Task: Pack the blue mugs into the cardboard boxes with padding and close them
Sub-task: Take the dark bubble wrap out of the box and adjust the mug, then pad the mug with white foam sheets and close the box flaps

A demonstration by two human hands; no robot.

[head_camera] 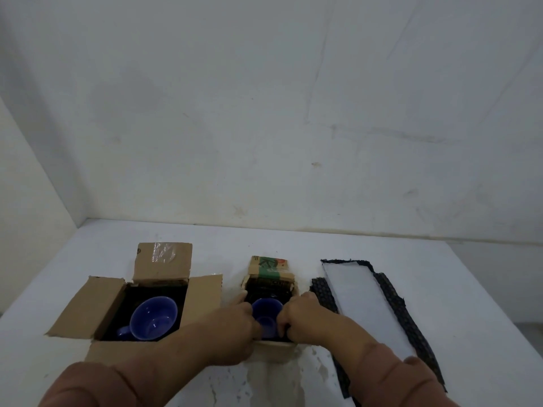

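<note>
Two open cardboard boxes stand on the white table. The larger left box (97, 306) has its flaps spread and holds a blue mug (154, 317) on dark padding. The smaller middle box (271, 270) holds a second blue mug (266, 311), also amid dark padding. My left hand (239, 321) and my right hand (299, 314) reach into the small box on either side of that mug, fingers curled down at its sides. Whether they grip the mug or the padding around it is hidden.
A long strip of dark dotted padding with a white inner face (367, 306) lies flat to the right of the small box. The white table (293, 245) ends at a wall behind and to the left, and its right edge is near the strip.
</note>
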